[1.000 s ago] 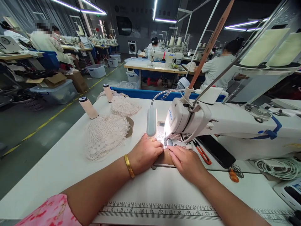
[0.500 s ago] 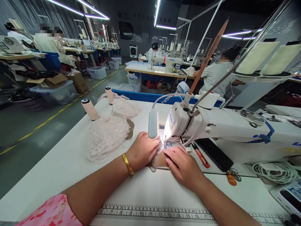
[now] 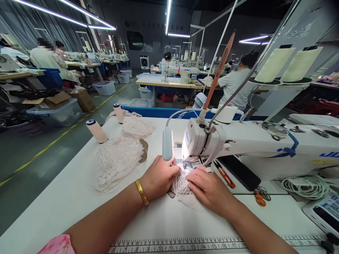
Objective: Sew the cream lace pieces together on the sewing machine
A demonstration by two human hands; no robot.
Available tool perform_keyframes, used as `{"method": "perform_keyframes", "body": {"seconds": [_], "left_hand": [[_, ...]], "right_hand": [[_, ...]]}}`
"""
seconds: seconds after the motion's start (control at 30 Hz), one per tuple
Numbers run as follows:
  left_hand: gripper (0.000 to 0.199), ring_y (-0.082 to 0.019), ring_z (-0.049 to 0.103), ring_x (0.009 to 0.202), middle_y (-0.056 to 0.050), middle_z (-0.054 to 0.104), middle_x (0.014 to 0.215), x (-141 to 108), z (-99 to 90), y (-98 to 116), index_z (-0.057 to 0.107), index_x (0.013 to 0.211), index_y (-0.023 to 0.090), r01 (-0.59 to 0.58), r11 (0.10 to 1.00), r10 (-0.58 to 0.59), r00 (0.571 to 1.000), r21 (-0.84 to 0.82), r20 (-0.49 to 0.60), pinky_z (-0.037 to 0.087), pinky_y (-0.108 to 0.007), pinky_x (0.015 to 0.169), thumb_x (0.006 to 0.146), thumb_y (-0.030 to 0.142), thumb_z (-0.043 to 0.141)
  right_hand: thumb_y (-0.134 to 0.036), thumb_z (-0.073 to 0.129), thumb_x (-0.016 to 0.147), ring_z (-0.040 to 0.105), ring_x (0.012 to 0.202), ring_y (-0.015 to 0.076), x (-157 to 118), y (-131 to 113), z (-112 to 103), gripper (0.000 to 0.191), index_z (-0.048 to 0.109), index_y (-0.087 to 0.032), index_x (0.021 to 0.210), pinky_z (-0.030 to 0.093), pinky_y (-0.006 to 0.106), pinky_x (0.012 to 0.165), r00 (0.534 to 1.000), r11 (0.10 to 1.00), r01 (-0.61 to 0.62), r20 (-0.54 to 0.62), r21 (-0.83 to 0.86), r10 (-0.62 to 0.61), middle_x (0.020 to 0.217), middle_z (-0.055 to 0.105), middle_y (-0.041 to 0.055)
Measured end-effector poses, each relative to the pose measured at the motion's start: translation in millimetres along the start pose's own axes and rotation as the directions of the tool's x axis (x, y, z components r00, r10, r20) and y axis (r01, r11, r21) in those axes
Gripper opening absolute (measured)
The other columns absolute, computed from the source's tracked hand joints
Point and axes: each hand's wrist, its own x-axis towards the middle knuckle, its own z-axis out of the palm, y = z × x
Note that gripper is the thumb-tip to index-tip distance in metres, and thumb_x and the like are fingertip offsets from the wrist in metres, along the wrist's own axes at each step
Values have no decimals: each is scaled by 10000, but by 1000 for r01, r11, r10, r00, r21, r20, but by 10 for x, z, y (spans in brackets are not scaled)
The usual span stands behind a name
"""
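Observation:
A cream lace piece (image 3: 182, 184) lies at the needle area of a white sewing machine (image 3: 203, 137), its lower part spread on the table toward me. My left hand (image 3: 161, 177), with a gold bangle at the wrist, is closed at the lace's left edge, thumb stretched toward the needle. On the other side my right hand (image 3: 208, 185) has its thumb and bent fingers closed on the lace's right edge. A lit lamp (image 3: 167, 144) hangs just above my left fingers. The needle tip itself is lost in the glare.
Left on the table are a lace pile (image 3: 116, 164), a smaller lace pile (image 3: 137, 127) and two thread cones (image 3: 96, 131). Right of my hands lie red-handled thread snips (image 3: 225, 174), a black phone (image 3: 241, 173) and coiled cord (image 3: 305, 187). A printed ruler (image 3: 174, 246) runs along the front edge.
A tan panel showed between my hands before; now pale lace faces up there and reaches further toward me. Both hands stay beside the needle. The whole view has shifted slightly.

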Motion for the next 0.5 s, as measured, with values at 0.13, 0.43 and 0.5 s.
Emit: {"method": "perform_keyframes", "body": {"seconds": [0.13,0.43,0.5], "left_hand": [[237,-244,570,910,-109,643,1064,-27,72,59,735,861,179,-7,999,8,999,-38,33,469,-373,762,942,111,522],[267,-218,621,914,-66,721,1031,-48,151,104,741,1086,191,-98,974,105,994,-206,20,470,-402,851,1028,154,483],[272,-217,626,907,-61,731,1024,-43,149,71,745,1070,190,-109,975,112,994,-195,8,468,-396,846,1020,135,484]], "right_hand": [[-42,457,965,615,890,275,-19,139,21,320,726,-208,1015,483,404,813,995,977,-89,-61,-192,79,930,706,85],[-41,466,973,652,989,265,-11,2,54,364,660,-239,1209,539,385,835,999,989,41,-33,143,-36,1045,728,71],[-23,476,968,660,1020,267,-6,-16,65,359,660,-242,1185,546,396,870,999,990,36,-7,135,-35,1099,727,80]]}}
